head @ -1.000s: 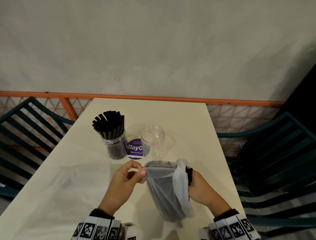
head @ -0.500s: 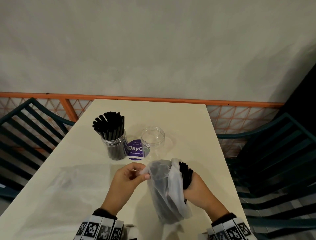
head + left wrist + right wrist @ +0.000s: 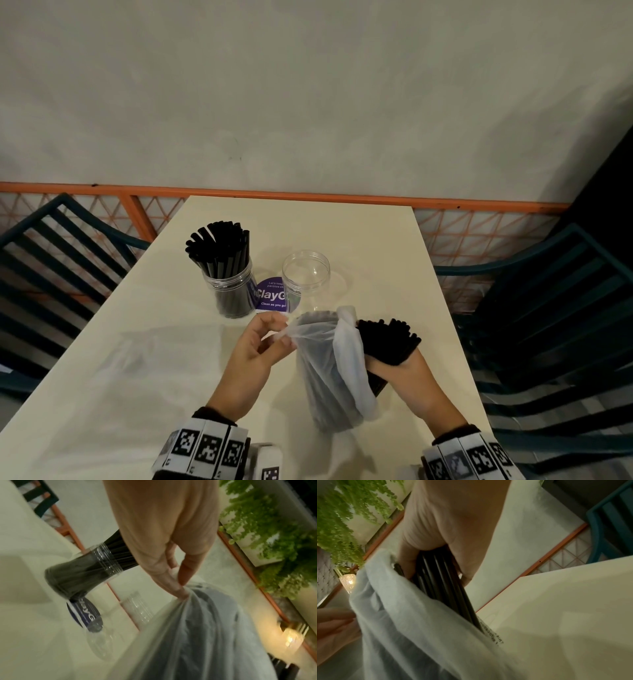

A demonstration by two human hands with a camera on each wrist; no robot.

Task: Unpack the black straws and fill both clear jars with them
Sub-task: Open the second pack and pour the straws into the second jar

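The left hand [image 3: 251, 353] pinches the plastic bag [image 3: 329, 370] mouth; the right hand [image 3: 404, 377] grips a bundle of black straws [image 3: 388, 341], half withdrawn. Unpacking for the empty jar [image 3: 306, 277], far on the counter [image 3: 137, 359], right of the full jar [image 3: 233, 291]. Next: lift clear, lower upright.

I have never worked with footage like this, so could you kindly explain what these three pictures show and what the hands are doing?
No machine here: a person wears three cameras, one on the head looking down, one on each wrist looking along the fingers. On the cream table stand a jar full of black straws and an empty clear jar, with a purple sticker between them. The left hand pinches the rim of a thin plastic bag. The right hand grips a bundle of black straws, partly out of the bag.
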